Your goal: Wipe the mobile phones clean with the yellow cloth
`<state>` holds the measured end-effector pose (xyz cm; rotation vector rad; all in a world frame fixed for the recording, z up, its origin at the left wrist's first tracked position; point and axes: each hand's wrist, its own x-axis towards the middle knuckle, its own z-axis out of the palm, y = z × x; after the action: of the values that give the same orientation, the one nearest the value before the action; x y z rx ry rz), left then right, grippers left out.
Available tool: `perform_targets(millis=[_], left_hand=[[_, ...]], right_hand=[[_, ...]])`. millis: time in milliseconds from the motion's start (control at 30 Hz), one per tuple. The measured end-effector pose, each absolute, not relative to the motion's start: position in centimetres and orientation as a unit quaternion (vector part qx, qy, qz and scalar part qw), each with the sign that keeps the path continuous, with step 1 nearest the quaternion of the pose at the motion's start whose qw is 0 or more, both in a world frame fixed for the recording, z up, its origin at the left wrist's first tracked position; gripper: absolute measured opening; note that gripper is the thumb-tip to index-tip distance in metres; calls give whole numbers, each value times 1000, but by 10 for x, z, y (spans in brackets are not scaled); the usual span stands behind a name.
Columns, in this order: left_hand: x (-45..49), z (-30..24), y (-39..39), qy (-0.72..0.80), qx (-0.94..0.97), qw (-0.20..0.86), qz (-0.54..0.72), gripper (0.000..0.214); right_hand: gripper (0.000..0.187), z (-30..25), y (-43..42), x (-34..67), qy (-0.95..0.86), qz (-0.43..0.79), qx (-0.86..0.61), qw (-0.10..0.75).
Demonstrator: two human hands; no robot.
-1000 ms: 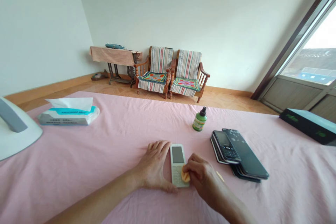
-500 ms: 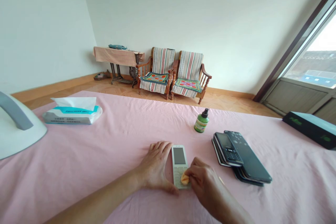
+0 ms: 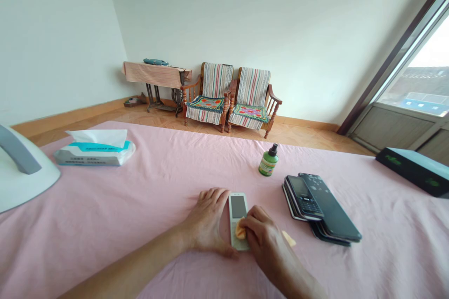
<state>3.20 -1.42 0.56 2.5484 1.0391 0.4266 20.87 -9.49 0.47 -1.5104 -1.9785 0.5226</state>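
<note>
A white keypad phone lies face up on the pink cloth in front of me. My left hand braces it along its left side, fingers by the top corner and thumb at the bottom end. Pinched in my right hand is an orange cloth, pressed on the phone's keypad just below the screen. A pale orange end of that cloth sticks out beyond the right side of the hand. Part of the keypad is hidden by the hand and cloth.
Stacked phones lie to the right, with a green spray bottle behind. A tissue pack and a white, grey-handled object are on the left. A black box sits far right. Two chairs stand beyond the table.
My right hand has moved the orange cloth up and slightly left over the keypad, towards the screen. More of the cloth's end shows at the right. The left hand and phone stay put.
</note>
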Motion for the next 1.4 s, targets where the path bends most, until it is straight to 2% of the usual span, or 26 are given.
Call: perform_targets(millis=[300, 467, 600, 767, 1100, 1400], left_hand=[[31, 1, -12, 360, 904, 175, 152, 108], [31, 2, -13, 361, 902, 182, 150, 102], [31, 1, -11, 364, 903, 180, 144, 109], [32, 4, -13, 362, 904, 176, 144, 101], [32, 6, -14, 360, 906, 169, 144, 101], [33, 5, -13, 360, 905, 172, 145, 99]], right_hand=[[27, 6, -93, 211, -729, 192, -585, 300], [27, 6, -91, 212, -751, 193, -560, 292], [29, 9, -91, 214, -738, 199, -575, 292], [26, 15, -90, 208, -758, 208, -542, 298], [25, 24, -90, 208, -790, 192, -527, 248], [27, 23, -92, 207, -777, 207, -528, 274]])
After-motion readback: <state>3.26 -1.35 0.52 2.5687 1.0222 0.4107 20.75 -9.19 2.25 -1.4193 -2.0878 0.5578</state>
